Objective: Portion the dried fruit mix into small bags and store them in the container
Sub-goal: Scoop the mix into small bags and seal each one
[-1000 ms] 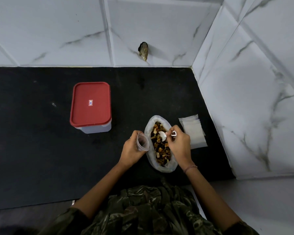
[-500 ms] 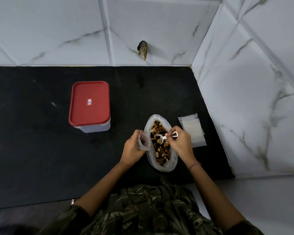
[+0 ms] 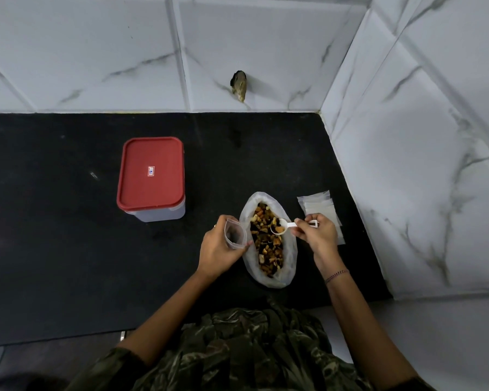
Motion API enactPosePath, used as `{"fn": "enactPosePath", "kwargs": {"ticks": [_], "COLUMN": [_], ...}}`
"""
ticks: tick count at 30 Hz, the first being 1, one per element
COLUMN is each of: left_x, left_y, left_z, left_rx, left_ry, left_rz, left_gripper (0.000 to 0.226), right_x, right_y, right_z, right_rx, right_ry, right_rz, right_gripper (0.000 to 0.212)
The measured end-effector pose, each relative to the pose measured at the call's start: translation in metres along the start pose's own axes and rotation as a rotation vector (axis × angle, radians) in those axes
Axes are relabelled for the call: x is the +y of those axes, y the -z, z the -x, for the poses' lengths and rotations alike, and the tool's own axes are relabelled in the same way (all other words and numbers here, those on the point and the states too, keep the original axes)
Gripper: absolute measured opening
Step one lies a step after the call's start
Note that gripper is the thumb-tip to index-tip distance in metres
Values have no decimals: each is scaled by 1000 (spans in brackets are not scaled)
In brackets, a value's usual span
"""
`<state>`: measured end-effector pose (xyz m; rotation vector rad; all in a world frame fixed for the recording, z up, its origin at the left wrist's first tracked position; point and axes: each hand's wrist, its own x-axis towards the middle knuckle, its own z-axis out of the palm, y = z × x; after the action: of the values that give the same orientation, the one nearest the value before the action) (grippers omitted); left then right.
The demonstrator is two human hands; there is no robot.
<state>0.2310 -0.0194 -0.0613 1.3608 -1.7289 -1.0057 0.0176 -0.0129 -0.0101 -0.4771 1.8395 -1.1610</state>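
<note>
On the black tabletop (image 3: 68, 249), the container (image 3: 151, 176) stands at the left with its red lid on, well apart from the hands and with bare surface on every side; its small lid sticker (image 3: 151, 171) is too small to read. Nearer, the left hand (image 3: 219, 249) curls round a small bag (image 3: 235, 234), holding its mouth open just beside the large bag (image 3: 290, 261) of dried fruit mix (image 3: 266, 249). The right hand (image 3: 316, 235) pinches the handle of a white scoop (image 3: 283, 228), its loaded bowl over the mix, and a stack of empty bags (image 3: 321, 207) lies just beyond that hand, near the tiled wall (image 3: 421, 193) closing the right edge.
</note>
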Motion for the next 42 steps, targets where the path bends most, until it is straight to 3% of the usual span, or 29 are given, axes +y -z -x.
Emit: {"fn": "enactPosePath", "kwargs": {"ticks": [9, 16, 20, 24, 29, 33, 36, 38, 42], "left_x": [4, 14, 17, 18, 20, 18, 15, 15, 14], "left_y": [6, 7, 8, 10, 14, 16, 16, 16, 13], "left_z": [-9, -11, -12, -11, -11, -12, -14, -14, -14], "left_rx": [24, 56, 93, 114, 87, 90, 79, 75, 88], "left_ry": [-39, -56, -20, -7, -12, -23, -51, -46, -28], "left_rz": [53, 30, 5, -43, 17, 54, 73, 65, 20], "left_gripper": [46, 40, 38, 37, 42, 44, 43, 43, 39], "right_x": [-19, -34, -30, -25, -10, -5, 0, 2, -8], "right_y": [-1, -27, -41, -48, -51, -43, -37, -37, -41], "right_z": [25, 55, 65, 72, 78, 72, 65, 66, 76], "right_rx": [-143, -273, -255, -215, -350, -409, -415, -411, -291], "right_ry": [4, 108, 343, 708, 1066, 1426, 1569, 1422, 742], "right_rz": [-288, -175, 76, 363, 621, 807, 844, 725, 223], "right_gripper": [18, 14, 14, 22, 11, 22, 19, 15, 16]}}
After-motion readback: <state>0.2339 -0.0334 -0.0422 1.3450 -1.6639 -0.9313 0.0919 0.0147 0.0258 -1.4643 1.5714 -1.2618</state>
